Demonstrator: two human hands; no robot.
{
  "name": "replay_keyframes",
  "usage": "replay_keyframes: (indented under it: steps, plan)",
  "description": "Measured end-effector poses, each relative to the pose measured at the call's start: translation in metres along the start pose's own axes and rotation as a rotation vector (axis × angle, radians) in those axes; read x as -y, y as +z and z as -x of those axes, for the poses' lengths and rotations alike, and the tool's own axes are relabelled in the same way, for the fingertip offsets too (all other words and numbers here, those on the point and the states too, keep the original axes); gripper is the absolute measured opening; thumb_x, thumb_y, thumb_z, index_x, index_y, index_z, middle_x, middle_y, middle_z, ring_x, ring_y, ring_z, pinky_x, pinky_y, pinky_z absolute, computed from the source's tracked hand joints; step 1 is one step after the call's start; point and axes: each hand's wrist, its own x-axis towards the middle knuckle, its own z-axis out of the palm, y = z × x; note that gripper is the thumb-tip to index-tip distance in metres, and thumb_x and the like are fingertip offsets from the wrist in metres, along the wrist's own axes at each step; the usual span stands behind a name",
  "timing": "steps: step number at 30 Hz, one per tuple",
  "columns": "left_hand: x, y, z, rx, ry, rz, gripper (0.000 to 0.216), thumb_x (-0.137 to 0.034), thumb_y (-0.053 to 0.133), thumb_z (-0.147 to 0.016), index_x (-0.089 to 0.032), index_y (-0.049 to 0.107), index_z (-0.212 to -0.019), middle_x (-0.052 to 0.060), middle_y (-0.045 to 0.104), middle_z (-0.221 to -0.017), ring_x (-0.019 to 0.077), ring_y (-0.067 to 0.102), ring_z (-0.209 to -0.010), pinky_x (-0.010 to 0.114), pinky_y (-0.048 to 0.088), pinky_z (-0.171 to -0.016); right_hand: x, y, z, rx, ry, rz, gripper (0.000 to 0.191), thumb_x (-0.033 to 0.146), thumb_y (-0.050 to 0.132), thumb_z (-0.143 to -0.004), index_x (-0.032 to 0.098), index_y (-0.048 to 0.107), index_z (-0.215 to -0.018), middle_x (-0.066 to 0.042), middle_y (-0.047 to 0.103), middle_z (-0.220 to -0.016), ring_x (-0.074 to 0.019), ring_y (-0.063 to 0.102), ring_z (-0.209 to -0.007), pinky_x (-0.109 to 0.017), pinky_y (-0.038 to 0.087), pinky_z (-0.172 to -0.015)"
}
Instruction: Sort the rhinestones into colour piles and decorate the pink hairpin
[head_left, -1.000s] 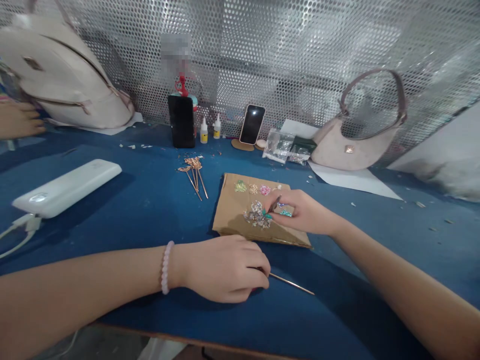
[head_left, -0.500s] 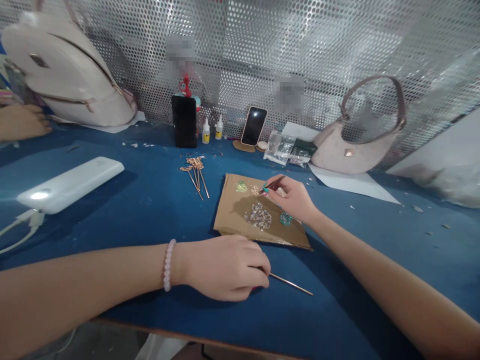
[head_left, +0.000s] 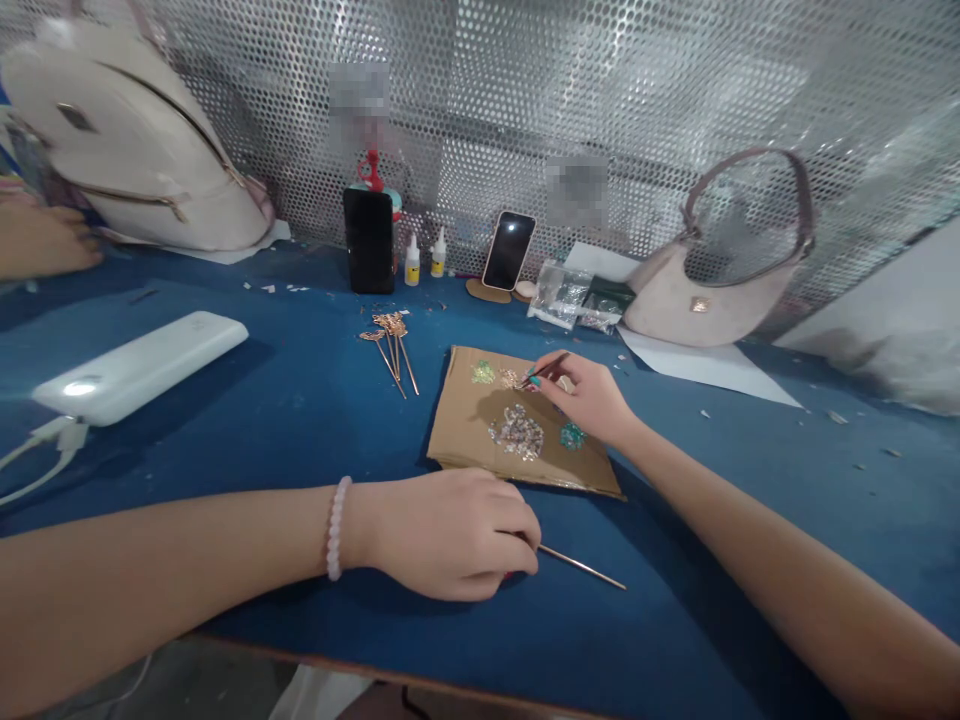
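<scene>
Right-hand tweezers at the small stones, left hand on a gold rod

Right hand [head_left: 592,400]: thumb and fingers pinching dark tweezers [head_left: 553,366], held slanting over the upper part of a cardboard sheet [head_left: 459,425]. Tips near the gold pile [head_left: 509,378]; cannot tell whether they grip a stone. Green pile [head_left: 483,372] lies left of the gold one; the larger silver pile [head_left: 517,435] lies lower, near the middle; teal pile [head_left: 572,436] to its right, below the hand.

Left hand [head_left: 457,535]: fingers curled closed over one end of a gold rod [head_left: 583,568], on the blue table [head_left: 315,440] just in front of the cardboard. Bare shaft points right; the covered end is hidden by the hand.

Left of the cardboard: bunch of gold hairpins [head_left: 393,350], ornate ends together, shafts fanned towards the wearer. Two glue bottles [head_left: 412,264] stand behind, beside an upright black phone [head_left: 369,243]
</scene>
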Motion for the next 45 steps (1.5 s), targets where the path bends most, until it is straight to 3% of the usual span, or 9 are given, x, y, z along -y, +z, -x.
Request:
replay_keyframes:
  steps: [14,27,37,40,45]
  plan:
    - [0.000,0.000,-0.001,-0.006,-0.001,0.001,0.018,-0.010,0.049,-0.084,-0.011,0.064,-0.095,0.008,0.065,-0.100,0.0196,0.059,-0.088,0.032,0.048,-0.081,-0.001,-0.001,0.000,-0.006,0.045,-0.044,0.009,0.019,0.051,-0.077,0.019,0.059,-0.082,-0.003,0.067,-0.079,-0.0153,0.061,-0.066,-0.027,0.047,-0.054]
    - [0.001,0.002,0.001,-0.024,0.000,0.000,0.019,-0.010,0.047,-0.084,-0.012,0.062,-0.095,0.008,0.064,-0.101,0.0194,0.058,-0.088,0.032,0.048,-0.081,0.004,-0.007,0.004,0.018,-0.010,-0.065,0.007,0.021,0.052,-0.078,0.018,0.058,-0.081,-0.005,0.066,-0.085,-0.0147,0.059,-0.069,-0.029,0.048,-0.063]
    - [0.006,-0.010,0.006,-0.109,-0.080,-0.025,0.020,-0.010,0.043,-0.087,-0.014,0.059,-0.099,0.009,0.062,-0.104,0.0198,0.056,-0.094,0.034,0.045,-0.087,0.012,-0.020,0.034,0.069,0.006,-0.073,0.009,0.024,0.053,-0.078,0.021,0.061,-0.082,-0.005,0.069,-0.090,-0.0180,0.065,-0.080,-0.035,0.051,-0.076]
    - [0.021,-0.015,0.012,-0.190,-0.185,0.000,0.023,-0.009,0.041,-0.086,-0.015,0.059,-0.100,0.008,0.061,-0.105,0.0186,0.056,-0.097,0.033,0.045,-0.088,0.014,-0.022,0.046,0.035,0.078,-0.144,0.010,0.026,0.056,-0.076,0.021,0.061,-0.083,-0.006,0.069,-0.088,-0.0193,0.065,-0.082,-0.037,0.052,-0.077]
    - [0.046,-0.016,0.018,-0.423,-0.542,0.071,0.027,-0.010,0.040,-0.085,-0.021,0.059,-0.101,0.005,0.056,-0.112,0.0196,0.054,-0.105,0.037,0.046,-0.090,0.014,-0.016,0.054,-0.037,0.158,-0.266,0.010,0.030,0.060,-0.073,0.020,0.060,-0.075,-0.008,0.069,-0.089,-0.0204,0.065,-0.084,-0.039,0.052,-0.078]
